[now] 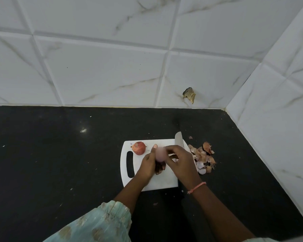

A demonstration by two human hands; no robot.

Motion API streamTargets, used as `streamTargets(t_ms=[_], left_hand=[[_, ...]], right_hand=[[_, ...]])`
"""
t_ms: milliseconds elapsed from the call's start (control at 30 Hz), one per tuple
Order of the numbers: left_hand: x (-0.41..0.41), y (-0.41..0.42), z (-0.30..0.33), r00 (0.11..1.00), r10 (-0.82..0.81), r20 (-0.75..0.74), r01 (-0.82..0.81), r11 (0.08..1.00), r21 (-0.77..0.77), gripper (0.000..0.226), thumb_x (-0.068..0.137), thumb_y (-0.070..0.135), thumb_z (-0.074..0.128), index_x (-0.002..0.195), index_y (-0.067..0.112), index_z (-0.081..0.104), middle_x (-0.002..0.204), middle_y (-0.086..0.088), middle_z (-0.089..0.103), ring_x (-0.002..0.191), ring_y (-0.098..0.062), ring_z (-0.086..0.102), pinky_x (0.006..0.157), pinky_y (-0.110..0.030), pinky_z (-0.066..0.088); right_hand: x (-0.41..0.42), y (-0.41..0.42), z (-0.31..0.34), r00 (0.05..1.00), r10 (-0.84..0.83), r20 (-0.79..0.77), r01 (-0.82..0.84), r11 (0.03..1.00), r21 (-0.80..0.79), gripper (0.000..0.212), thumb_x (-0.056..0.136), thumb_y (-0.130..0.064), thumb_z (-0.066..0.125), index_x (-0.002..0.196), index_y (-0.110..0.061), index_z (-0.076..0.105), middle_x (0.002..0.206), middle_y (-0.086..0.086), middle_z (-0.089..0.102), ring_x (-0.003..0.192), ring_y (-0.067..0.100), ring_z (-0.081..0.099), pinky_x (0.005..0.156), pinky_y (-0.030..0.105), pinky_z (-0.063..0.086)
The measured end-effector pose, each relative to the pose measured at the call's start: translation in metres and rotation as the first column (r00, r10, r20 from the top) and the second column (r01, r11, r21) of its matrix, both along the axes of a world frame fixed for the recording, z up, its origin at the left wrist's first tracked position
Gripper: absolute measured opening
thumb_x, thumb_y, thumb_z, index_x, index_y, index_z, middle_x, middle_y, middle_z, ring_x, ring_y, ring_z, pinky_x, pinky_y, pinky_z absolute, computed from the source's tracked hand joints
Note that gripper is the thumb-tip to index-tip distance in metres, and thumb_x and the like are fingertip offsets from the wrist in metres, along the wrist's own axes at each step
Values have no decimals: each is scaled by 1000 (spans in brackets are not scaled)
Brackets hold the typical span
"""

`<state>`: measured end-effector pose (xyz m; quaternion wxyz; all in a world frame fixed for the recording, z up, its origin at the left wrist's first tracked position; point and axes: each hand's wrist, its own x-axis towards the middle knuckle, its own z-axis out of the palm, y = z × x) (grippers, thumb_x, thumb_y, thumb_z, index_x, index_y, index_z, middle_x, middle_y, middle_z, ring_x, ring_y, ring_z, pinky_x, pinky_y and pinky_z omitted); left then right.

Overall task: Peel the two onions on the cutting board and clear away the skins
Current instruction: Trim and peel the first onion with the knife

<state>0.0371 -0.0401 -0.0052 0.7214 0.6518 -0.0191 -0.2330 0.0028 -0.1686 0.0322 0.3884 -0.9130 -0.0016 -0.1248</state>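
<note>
A pale green sleeve [101, 222] with dull gold motifs fills the bottom edge, covering the left forearm. The right wrist wears a thin pink thread [197, 187].

Both hands meet over the white board [162, 181], which lies on a black counter [59, 154]. The left hand [150, 163] curls round a peeled onion [160, 155], thumb up along its left side, fingers wrapped beneath it. The onion is pale pink and blurred, held just above the board. The right hand [179, 158] comes in from the right with its fingers bent against the onion's top; it seems to pinch at a shred of skin there, though the blur makes that hard to confirm.

A second onion [138, 148], still in its red-brown skin, sits on the board's far left corner, beside the slot handle [130, 164].

A knife [179, 139] lies along the board's right edge, its blade pointing away toward the wall and partly hidden by the right hand.

A heap of skins [203, 158] lies on the counter just right of the board, brown and pinkish pieces together, with one small scrap [190, 137] apart near the knife tip.

White marbled tiles [112, 67] back the counter; one bears a chipped hole [189, 94] low down.
</note>
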Motion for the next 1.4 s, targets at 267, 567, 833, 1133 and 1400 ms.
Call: streamTargets(t_ms=[267, 567, 833, 1133, 1400], left_hand=[[1, -2, -4, 1000, 1, 16, -2, 1000, 27, 72, 105, 51, 20, 71, 7, 66, 56, -7, 62, 48, -14, 52, 48, -19, 43], [1, -1, -2, 999, -12, -34, 13, 999, 33, 76, 103, 56, 20, 66, 6, 64, 54, -8, 59, 45, -14, 50, 46, -22, 39], [4, 0, -8, 999, -35, -41, 36, 999, 40, 76, 102, 60, 21, 72, 6, 66, 57, -9, 60, 48, -15, 51, 48, -22, 39], [7, 0, -7, 996, -48, -81, 49, 999, 13, 76, 102, 59, 20, 64, 9, 61, 53, -9, 55, 42, -13, 43, 42, -20, 32], [15, 0, -6, 981, -92, -170, 92, 996, -3, 72, 102, 59, 22, 65, 14, 63, 52, -6, 53, 41, -13, 39, 42, -20, 29]], right_hand=[[-2, -1, 5, 999, -30, 39, 31, 999, -18, 23, 85, -18, 73, 106, -10, 75, 99, 0, 75, 86, -1, 65, 82, 5, 48], [-5, -6, 13, 994, 60, 94, -54, 996, -65, 17, 84, -13, 73, 100, -9, 76, 91, 2, 75, 82, 6, 68, 75, 22, 56], [-2, -8, 11, 992, 78, 97, -63, 986, -152, 17, 86, -11, 70, 102, -7, 75, 92, 3, 75, 82, 8, 67, 76, 25, 56], [-2, -11, 17, 996, 79, 48, -74, 993, -93, 17, 90, -16, 66, 106, -13, 72, 96, -7, 72, 85, -2, 64, 79, 12, 52], [-1, -17, 14, 990, 138, 39, -133, 985, -107, 20, 85, -13, 71, 104, -9, 74, 94, 2, 75, 82, 5, 68, 78, 19, 56]])
